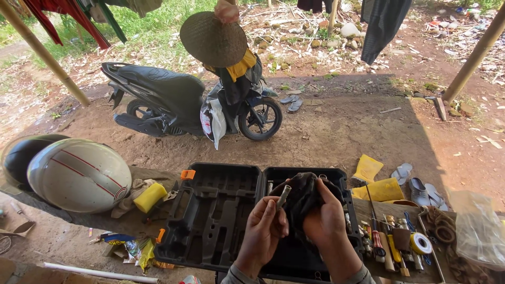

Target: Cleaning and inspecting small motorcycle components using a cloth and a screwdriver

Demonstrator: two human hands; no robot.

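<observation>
Lower centre of frame: left hand (264, 227) pinches a small metal bit (283, 195) upright; right hand (327, 221) clutches a dark rag (301, 199) against it, over the open black tool case (210, 215)

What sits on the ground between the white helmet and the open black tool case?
In the head view, a yellow sponge-like block on a crumpled beige cloth lies between the white helmet and the tool case.

light: bright daylight beyond, foreground in open shade | shadow: hard edge across dirt ground (336, 131) | glare: sunlit far ground washed out | focus: sharp | distortion: wide-angle bowing at edges
</observation>
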